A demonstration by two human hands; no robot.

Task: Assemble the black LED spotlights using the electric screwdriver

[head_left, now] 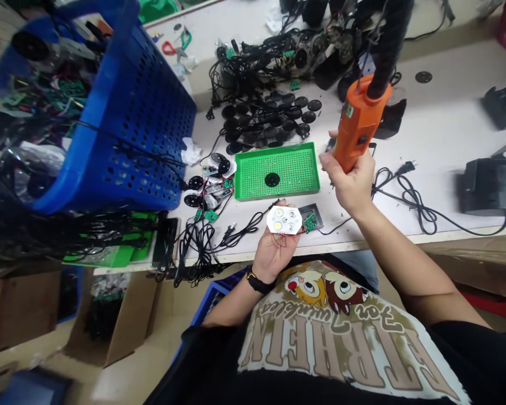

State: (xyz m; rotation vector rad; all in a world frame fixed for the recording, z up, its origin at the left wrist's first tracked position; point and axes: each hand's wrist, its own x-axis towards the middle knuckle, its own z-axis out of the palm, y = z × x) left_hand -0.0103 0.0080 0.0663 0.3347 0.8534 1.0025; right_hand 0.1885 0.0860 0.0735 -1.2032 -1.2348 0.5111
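My left hand (273, 253) holds a white LED board (283, 220) with several round lamps, and thin red wires hang from it. My right hand (349, 185) grips an orange electric screwdriver (357, 124), raised above the bench, with a black coiled cord rising from its top. Its tip is hidden by my hand. Close to my left hand lies a small green circuit board (310, 223) in a dark square casing (316, 211). A green perforated tray (278, 185) with one black disc (272, 179) lies just left of my right hand.
A blue perforated basket (139, 124) full of wires and boards stands at the bench's left. Black discs (265, 118), bundled cables and small parts cover the bench behind the tray. Dark machines (491, 185) stand at the right, and cardboard boxes (113, 320) sit below the bench.
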